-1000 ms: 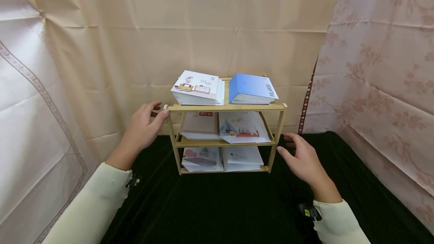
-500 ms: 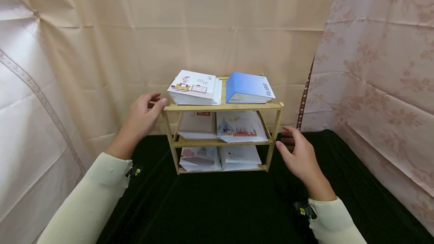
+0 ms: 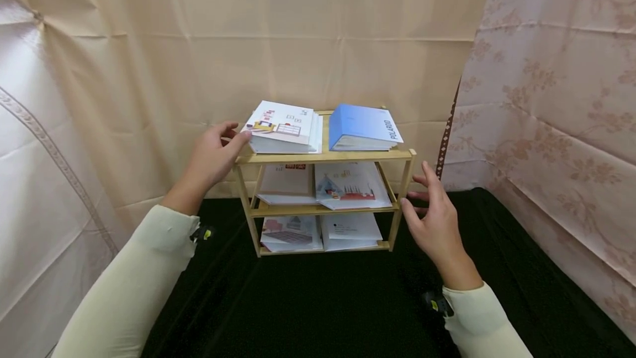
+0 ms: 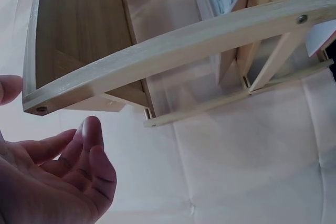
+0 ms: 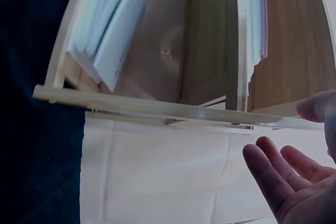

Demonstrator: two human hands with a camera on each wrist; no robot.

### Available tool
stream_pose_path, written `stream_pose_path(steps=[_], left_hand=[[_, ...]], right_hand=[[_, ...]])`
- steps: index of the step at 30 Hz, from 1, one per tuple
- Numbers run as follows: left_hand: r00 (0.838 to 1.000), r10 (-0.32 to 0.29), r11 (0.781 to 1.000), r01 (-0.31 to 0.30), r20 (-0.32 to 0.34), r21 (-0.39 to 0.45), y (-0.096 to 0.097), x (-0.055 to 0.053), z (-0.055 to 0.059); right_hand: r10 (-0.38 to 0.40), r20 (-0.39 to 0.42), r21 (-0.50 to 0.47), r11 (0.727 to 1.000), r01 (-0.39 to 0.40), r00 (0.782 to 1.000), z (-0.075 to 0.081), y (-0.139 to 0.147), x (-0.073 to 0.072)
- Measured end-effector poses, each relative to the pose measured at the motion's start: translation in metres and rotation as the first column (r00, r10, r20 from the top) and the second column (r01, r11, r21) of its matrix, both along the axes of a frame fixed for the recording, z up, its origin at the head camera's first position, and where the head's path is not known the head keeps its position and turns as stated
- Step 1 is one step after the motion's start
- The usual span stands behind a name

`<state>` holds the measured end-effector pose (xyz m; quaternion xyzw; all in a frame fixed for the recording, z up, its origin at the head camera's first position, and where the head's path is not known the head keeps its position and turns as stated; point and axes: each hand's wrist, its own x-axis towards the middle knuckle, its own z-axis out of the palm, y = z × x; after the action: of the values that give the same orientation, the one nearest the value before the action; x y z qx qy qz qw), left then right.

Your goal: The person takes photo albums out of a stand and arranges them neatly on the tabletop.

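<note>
A three-tier wooden rack (image 3: pixel 328 156) stands in the middle of the head view. On its top shelf lie a white illustrated album (image 3: pixel 285 120) and a blue album marked POLAROID (image 3: pixel 365 123). My left hand (image 3: pixel 213 151) is at the upper left corner, its thumb overlapping the white album's edge in the head view. In the left wrist view, thumb and loosely bent fingers sit either side of the rack's side bar (image 4: pixel 173 45), nothing gripped. Beside the right post is my right hand (image 3: pixel 437 225), fingers spread; the right wrist view shows its thumb overlapping the side rail (image 5: pixel 173 109).
White booklets (image 3: pixel 353 187) fill the middle shelf in two stacks, with more booklets (image 3: pixel 290 233) on the bottom one. Dark green cloth (image 3: pixel 318 308) covers the table. A beige curtain (image 3: pixel 318 32) hangs close behind, and a floral curtain (image 3: pixel 561 104) borders the right.
My left hand has moved slightly up and right, over the rack's corner toward the white album. My right hand has risen along the right post and come nearer to it. The albums look unmoved.
</note>
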<state>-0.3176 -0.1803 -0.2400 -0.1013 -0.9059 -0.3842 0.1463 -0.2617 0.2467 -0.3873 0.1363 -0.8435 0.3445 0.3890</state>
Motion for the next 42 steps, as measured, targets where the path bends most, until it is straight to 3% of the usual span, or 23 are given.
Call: stream_pose_path(steps=[9, 20, 28, 34, 42], left_hand=[[1.0, 0.011, 1.0, -0.01, 0.027, -0.027, 0.008, -0.005, 0.009], [0.998, 0.009, 1.0, -0.009, 0.058, -0.003, 0.017, -0.014, 0.015], [0.995, 0.032, 0.999, -0.032, 0.099, -0.002, 0.017, -0.013, 0.018], [0.99, 0.041, 0.999, -0.041, 0.132, 0.001, 0.019, -0.011, 0.02], [0.99, 0.071, 0.997, -0.072, 0.12, 0.0, 0.019, -0.013, 0.019]], right_hand=[[-0.017, -0.062, -0.014, 1.0, 0.016, 0.998, -0.001, -0.004, -0.004], [-0.096, -0.106, 0.037, 0.994, 0.101, 0.99, -0.003, -0.001, -0.005], [-0.119, -0.053, 0.049, 0.991, 0.122, 0.991, -0.005, -0.003, -0.006], [-0.121, -0.059, 0.046, 0.991, 0.124, 0.991, -0.007, -0.006, -0.007], [-0.124, -0.074, 0.047, 0.991, 0.127, 0.99, -0.007, -0.009, -0.008]])
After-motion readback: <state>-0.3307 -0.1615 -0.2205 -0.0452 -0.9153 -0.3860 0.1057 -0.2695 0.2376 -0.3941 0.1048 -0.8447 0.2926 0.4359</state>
